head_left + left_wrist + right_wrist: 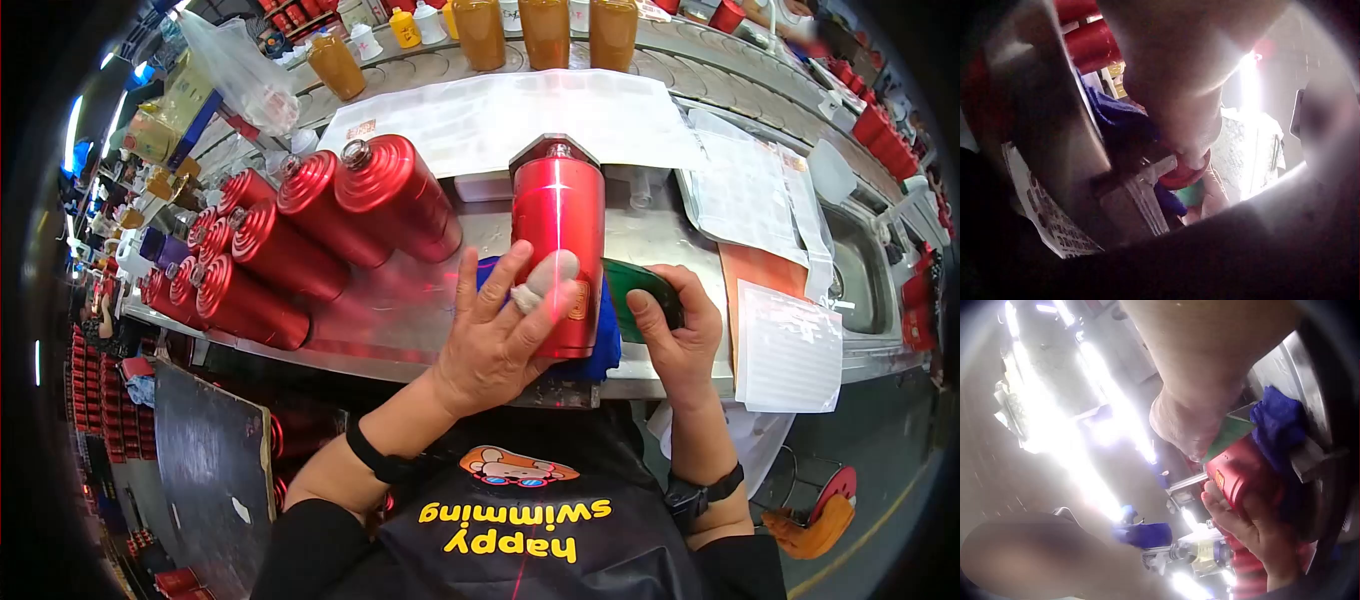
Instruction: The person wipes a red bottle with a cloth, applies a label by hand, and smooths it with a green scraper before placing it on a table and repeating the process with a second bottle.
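A glossy red bottle (558, 210) lies on its side over a blue cloth (605, 345), its neck end pointing away from me at a dark angular holder (575, 147). My left hand (495, 345) rests on the bottle's near left side with fingers spread, pale coverings on some fingertips. A small gold label (577, 300) shows beside those fingers. On the other side, my right hand (690, 330) pinches a thin green sheet-like scraper (625, 290) between thumb and fingers. In the right wrist view the green scraper (1229, 436) overlaps the red bottle (1241, 472) near its base.
Several red bottles (400, 195) stand on the metal table at the left. White paper sheets (520, 110) cover the back, before a conveyor with amber bottles (545, 35). More papers (790, 345) lie at the right, near a sink (860, 270).
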Motion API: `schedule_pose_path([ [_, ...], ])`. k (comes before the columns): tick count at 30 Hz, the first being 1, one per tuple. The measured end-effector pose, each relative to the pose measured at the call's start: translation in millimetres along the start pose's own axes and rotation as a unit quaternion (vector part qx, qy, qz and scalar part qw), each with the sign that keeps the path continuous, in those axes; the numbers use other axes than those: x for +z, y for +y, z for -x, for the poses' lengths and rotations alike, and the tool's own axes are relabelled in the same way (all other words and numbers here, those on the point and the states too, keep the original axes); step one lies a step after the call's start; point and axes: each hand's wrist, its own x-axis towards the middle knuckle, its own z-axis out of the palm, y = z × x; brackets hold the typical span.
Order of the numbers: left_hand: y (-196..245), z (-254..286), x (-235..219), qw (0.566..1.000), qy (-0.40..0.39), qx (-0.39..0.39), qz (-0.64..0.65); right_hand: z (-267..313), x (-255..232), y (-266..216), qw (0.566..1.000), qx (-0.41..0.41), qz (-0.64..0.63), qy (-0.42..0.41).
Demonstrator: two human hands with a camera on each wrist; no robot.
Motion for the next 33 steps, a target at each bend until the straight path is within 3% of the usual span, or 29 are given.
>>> schedule_pose_path([
  [4, 2, -8, -2, 0.996, -0.026, 0.072, -0.052, 4, 0, 5, 0.999, 0.037, -0.031, 0.023],
  [7, 2, -7, 0, 0.992, -0.016, 0.104, -0.065, 3, 2, 5, 0.999, 0.020, -0.032, 0.019],
  [10, 5, 1, 6, 0.990, 0.022, 0.116, -0.072, -4, 3, -2, 0.999, -0.022, 0.034, -0.017],
  [12, 4, 7, 7, 0.988, 0.044, 0.127, -0.076, -8, 5, -2, 0.980, -0.144, 0.130, -0.034],
  [14, 3, 18, 7, 0.995, 0.090, 0.047, -0.016, -10, 2, -12, 0.945, -0.236, 0.210, -0.089],
  [18, -1, 35, 7, 0.989, 0.106, -0.090, 0.053, -15, -19, -44, 0.925, -0.166, 0.081, -0.333],
  [21, -2, 31, 9, 0.988, 0.095, -0.110, 0.060, -26, 1, -24, 0.982, -0.081, 0.067, -0.155],
  [22, -2, 30, 7, 0.988, 0.093, -0.110, 0.060, -28, 9, -15, 0.984, -0.111, 0.128, -0.057],
  [25, -2, 25, -7, 0.995, 0.062, -0.076, 0.008, -17, 8, -36, 0.934, -0.245, 0.152, -0.213],
  [26, 0, 24, -10, 0.995, 0.059, -0.077, 0.014, -19, 1, -50, 0.927, -0.204, 0.079, -0.304],
  [29, 4, 20, -7, 0.995, 0.075, -0.066, 0.021, -28, 0, -37, 0.961, -0.096, 0.043, -0.254],
  [30, 3, 20, -6, 0.995, 0.071, -0.062, 0.017, -33, 6, -29, 0.973, -0.132, 0.134, -0.132],
  [31, 1, 22, -5, 0.996, 0.067, -0.058, 0.010, -35, 9, -21, 0.937, -0.241, 0.245, -0.066],
  [33, -3, 23, -4, 0.995, 0.072, -0.070, 0.015, -19, 12, -34, 0.932, -0.250, 0.181, -0.188],
])
